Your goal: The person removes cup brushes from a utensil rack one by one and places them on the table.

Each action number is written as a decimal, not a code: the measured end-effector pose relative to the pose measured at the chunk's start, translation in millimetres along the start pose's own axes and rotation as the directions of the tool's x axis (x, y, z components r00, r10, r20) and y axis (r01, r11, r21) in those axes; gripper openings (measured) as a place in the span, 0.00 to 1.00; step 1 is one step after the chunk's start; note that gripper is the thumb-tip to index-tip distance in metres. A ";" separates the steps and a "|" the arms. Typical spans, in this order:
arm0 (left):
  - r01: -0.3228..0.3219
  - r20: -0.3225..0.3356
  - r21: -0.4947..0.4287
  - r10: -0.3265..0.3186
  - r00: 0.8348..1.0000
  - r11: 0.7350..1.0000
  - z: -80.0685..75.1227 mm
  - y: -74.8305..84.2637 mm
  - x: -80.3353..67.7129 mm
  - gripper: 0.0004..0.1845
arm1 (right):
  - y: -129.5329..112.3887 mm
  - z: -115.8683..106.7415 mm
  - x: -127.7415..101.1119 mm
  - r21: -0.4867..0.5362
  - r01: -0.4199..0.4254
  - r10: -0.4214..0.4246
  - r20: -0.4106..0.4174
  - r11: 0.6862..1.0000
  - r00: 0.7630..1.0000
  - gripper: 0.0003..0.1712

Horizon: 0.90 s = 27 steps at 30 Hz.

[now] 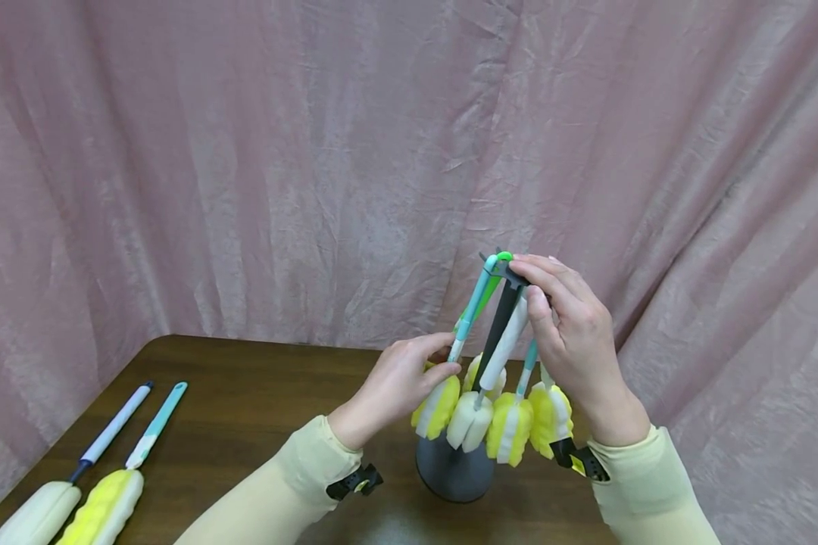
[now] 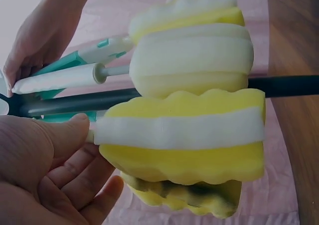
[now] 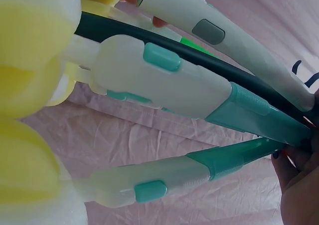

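A dark stand [image 1: 454, 473] with a round base and a hooked top carries several sponge bottle brushes. My left hand [image 1: 402, 378] pinches one turquoise-and-white bottle brush [image 1: 473, 303] low on its handle, just above its yellow-and-white sponge [image 2: 179, 132]. At the top of the stand, my right hand [image 1: 579, 341] grips the hooked head with thumb and fingers, close to the handle ends. Between the hands hangs a white-handled brush [image 1: 504, 348] with a cream sponge [image 2: 192, 60]. Green-and-white handles [image 3: 164, 80] converge under the right hand in the right wrist view.
Two more bottle brushes lie on the brown table [image 1: 245, 424] at the left: one with a cream sponge [image 1: 37, 515], one with a yellow-and-white sponge [image 1: 105, 503]. A pink curtain [image 1: 354, 166] hangs behind the table.
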State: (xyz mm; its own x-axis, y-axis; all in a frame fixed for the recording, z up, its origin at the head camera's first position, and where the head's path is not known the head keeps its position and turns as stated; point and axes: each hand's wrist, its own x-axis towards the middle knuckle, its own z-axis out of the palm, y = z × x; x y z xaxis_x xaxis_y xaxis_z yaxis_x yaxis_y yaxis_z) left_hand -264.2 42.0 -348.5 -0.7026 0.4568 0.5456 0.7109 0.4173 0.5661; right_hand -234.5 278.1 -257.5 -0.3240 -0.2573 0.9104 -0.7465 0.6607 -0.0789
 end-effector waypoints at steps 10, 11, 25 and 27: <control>-0.013 -0.046 -0.013 0.012 0.999 1.000 -1.2 -13.2 -0.6 0.12 | 0.5 2.4 1.6 0.010 0.006 -0.006 -0.005 1.000 1.000 0.21; -0.011 -0.043 -0.020 0.010 0.999 1.000 -1.2 -13.8 -0.6 0.12 | 0.4 2.7 1.8 0.011 0.006 -0.006 -0.006 1.000 1.000 0.21; -0.002 -0.021 -0.078 0.000 1.000 0.997 -1.1 -14.4 -3.2 0.13 | 0.9 3.9 4.4 0.021 0.014 -0.014 -0.026 1.000 1.000 0.22; -0.002 -0.024 -0.082 0.000 1.000 0.997 -1.3 -14.7 -3.4 0.13 | 1.2 4.4 4.9 0.023 0.015 -0.014 -0.026 1.000 1.000 0.22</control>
State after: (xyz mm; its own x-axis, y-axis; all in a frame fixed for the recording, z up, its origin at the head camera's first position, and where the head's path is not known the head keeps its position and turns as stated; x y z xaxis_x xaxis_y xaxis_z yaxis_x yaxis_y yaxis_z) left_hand -272.3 33.2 -357.9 -0.7031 0.4376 0.5604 0.7074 0.3510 0.6135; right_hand -239.6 274.5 -255.0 -0.2981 -0.2477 0.9218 -0.7644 0.6403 -0.0751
